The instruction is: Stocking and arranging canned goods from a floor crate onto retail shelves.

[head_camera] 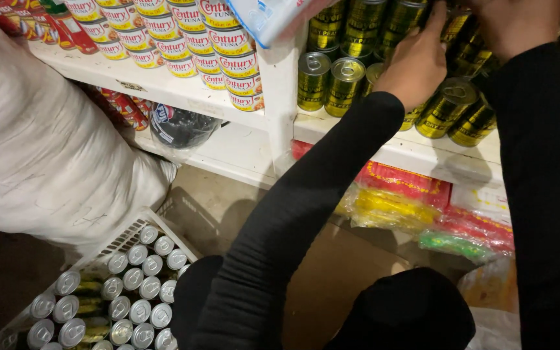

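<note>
My right hand (516, 23) is cut off at one o'clock, its grip hidden; I cannot tell its state. My left hand (416, 61) at twelve rests curled among yellow-green labelled tins (345, 84) on the white shelf (384, 146), fingertips hidden. About thirty silver-topped cans (131, 298) fill the white basket (183, 223) at seven

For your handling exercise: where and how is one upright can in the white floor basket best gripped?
Come from straight above. The cans stand upright and packed tight inside the basket, so only their round tops are free; grip around a top rim with the fingers, probably starting at an edge can.
</note>
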